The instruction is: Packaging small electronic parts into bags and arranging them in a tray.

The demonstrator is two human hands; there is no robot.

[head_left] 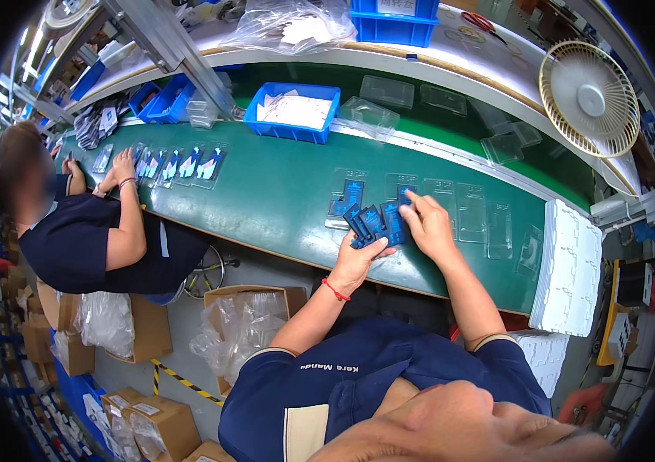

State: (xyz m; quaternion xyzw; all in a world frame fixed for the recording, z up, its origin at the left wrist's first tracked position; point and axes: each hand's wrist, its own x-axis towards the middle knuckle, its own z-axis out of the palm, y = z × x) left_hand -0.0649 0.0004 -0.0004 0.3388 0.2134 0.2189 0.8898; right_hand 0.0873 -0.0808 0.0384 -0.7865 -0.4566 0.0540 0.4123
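My left hand point(357, 260) is closed round a fanned stack of flat black phone batteries point(374, 222) with blue print, held over the green bench. With bent fingers, my right hand point(431, 227) pinches one flat black battery point(405, 195) at a clear plastic tray point(391, 182); its fingertips partly cover that battery. To the left, another clear tray point(339, 175) has a black and blue battery point(354, 192) in it. Right of my right hand, several clear trays lie in a row, among them a see-through tray point(470, 212).
A co-worker point(81, 215) sits at the left, handling a row of packed trays point(189, 165). A blue bin point(293, 131) of white pieces stands at the back. White stacked trays point(570, 269) border the bench's right end. A fan point(589, 100) hangs far right; an open carton point(250, 308) is below.
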